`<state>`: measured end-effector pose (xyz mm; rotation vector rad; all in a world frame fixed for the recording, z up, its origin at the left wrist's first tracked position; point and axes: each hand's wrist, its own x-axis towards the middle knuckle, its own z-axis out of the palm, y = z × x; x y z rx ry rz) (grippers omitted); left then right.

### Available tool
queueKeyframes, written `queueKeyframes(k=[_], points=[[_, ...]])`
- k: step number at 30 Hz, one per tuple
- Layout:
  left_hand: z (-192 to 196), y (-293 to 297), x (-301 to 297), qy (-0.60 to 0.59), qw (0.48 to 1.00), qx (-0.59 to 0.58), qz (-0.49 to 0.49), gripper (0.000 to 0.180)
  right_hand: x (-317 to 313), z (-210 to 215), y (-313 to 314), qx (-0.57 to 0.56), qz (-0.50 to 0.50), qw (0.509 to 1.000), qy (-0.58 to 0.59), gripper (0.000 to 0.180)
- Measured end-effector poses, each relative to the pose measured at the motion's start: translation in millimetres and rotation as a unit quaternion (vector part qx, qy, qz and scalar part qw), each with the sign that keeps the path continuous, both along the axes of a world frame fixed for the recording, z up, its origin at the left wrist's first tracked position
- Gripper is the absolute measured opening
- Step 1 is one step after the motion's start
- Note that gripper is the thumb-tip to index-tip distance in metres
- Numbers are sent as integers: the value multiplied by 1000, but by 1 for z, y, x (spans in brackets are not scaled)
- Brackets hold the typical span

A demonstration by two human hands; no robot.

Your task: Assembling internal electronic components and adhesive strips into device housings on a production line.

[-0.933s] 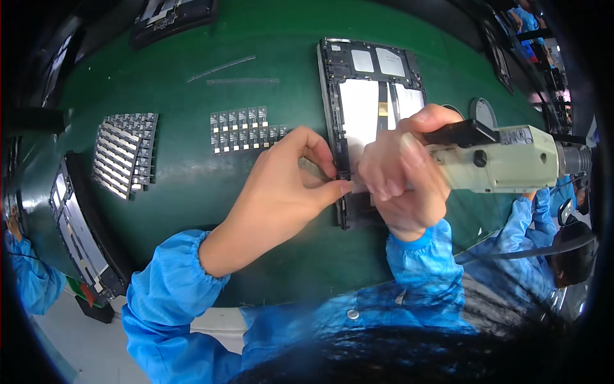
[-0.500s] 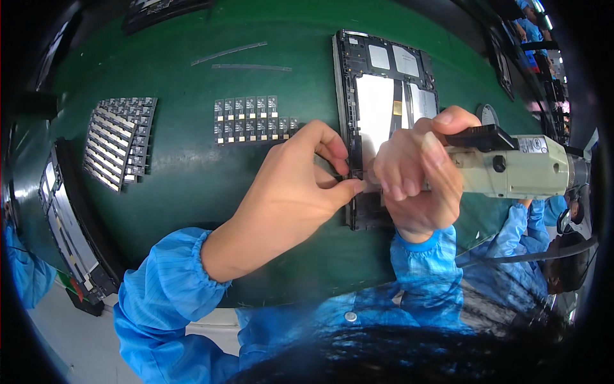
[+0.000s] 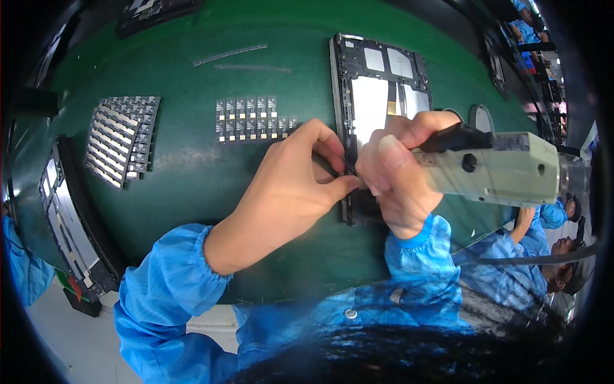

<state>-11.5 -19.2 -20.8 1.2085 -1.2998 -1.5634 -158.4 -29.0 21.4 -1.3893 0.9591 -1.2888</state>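
The black flat device (image 3: 371,105) lay on the green worktop (image 3: 192,198), a little right of the middle, with its open inner side up, showing white and silver panels. Its lower part was partly covered by the two hands. The left hand (image 3: 291,173) came to the left edge of this device, with the thumb and the index finger almost meeting there; I cannot tell whether a small part was between them. The fingers of the right hand (image 3: 403,169) were closed around the front of a pale green power tool (image 3: 505,169) with a black lever, over the right lower part of the device. The tip of the tool was hidden.

Left of the device, near the left hand, was a group of small dark boards (image 3: 247,118) with cream blocks, in rows. Above it lay two thin clear strips, well apart from the hands. Farther to the left was a stack of similar boards (image 3: 121,144), and near it a second flat device (image 3: 71,227) stood tilted. On the right side was a round grey object (image 3: 481,118). At the far right, other persons in blue sleeves were seen.
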Motion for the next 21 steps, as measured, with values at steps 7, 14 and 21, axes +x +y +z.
queueKeyframes(k=[7, 14, 21], points=[[1, 4, 0, 6, 1000, -22, -10, 30, 0, -1, 4, 15, -2, 1000, -13, 31], [17, 3, -8, -3, 999, 40, -6, 29, -16, -1, -6, 12, -21, 1000, 18, 30], [27, 2, -13, -43, 995, 92, -11, 30, -121, 20, -16, -124, -207, 956, -168, 30]])
